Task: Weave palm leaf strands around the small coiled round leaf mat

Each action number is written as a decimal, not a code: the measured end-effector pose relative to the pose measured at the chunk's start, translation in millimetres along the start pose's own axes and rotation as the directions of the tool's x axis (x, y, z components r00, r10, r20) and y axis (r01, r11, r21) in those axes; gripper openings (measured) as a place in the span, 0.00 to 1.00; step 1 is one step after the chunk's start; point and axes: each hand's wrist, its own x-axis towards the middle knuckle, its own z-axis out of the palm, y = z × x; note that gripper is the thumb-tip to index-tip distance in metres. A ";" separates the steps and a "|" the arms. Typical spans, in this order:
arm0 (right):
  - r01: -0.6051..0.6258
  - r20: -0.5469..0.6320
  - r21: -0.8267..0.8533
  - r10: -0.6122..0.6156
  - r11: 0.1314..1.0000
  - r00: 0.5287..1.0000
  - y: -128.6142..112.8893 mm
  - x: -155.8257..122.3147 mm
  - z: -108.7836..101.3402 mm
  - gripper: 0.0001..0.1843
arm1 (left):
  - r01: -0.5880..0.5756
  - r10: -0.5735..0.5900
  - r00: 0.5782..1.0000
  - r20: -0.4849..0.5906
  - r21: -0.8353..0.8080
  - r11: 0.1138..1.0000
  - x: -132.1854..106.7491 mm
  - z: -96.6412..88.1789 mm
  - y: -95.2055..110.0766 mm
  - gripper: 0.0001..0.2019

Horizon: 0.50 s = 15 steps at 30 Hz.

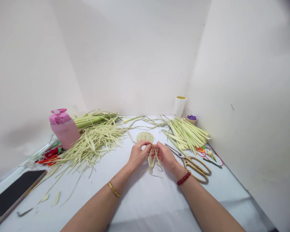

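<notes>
My left hand [139,155] and my right hand [165,157] meet at the middle of the white table [135,199]. Their fingers pinch a bunch of pale woven plant strips [152,158], whose loose ends hang down below my hands. Just beyond my fingertips lies a flat round coil of plaited fibre [145,137]. A long pale plait [145,121] runs across the far side of the table. Gold-handled scissors [195,166] lie close to my right hand, their blades pointing towards it, without touching it.
A pink bottle [64,129] stands at the left beside heaps of shredded strips [91,145]. A green-white strip bundle [186,135] lies at the right. Also present are a dark tablet [13,193], a tape roll [179,105], coloured cords [207,154] and white walls.
</notes>
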 end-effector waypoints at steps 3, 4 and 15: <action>-0.004 0.000 -0.056 0.004 0.998 1.000 -1.4 -1.0 -0.2 0.20 | 0.025 -0.025 1.000 0.007 -0.018 1.000 0.5 -0.6 0.5 0.09; 0.001 -0.020 -0.085 -0.003 0.996 1.000 -1.9 -1.2 -0.6 0.18 | 0.033 -0.033 0.999 0.005 -0.032 0.999 0.9 -1.0 0.2 0.09; 0.071 -0.114 -0.285 -0.107 0.956 0.988 -2.3 0.3 -6.7 0.13 | 0.181 -0.175 0.984 0.047 -0.206 0.962 4.4 1.6 -2.5 0.10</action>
